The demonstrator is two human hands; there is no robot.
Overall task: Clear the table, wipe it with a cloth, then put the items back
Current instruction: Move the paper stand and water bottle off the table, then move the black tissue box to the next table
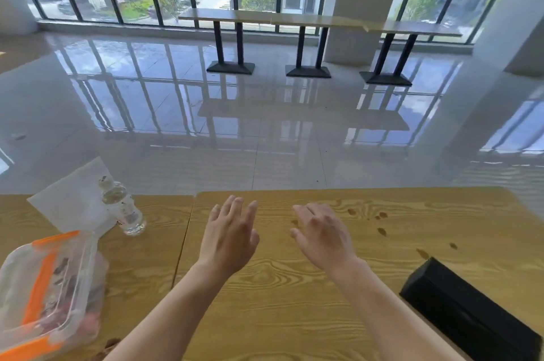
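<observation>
My left hand (229, 238) and right hand (322, 235) are out side by side over the wooden table (294, 301), fingers loosely spread, holding nothing. Brown spots (380, 222) lie at two o'clock and a black box (468, 310) at four. A water bottle (123, 209) stands on a white sheet (70, 198) at ten, and an orange-trimmed clear container (50, 287) sits at eight.

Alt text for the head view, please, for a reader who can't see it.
The left hand and right hand are spread open and empty over a wooden table. At left are a clear water bottle, a white sheet and a clear container with orange trim; at right, a black box and brown stains.
</observation>
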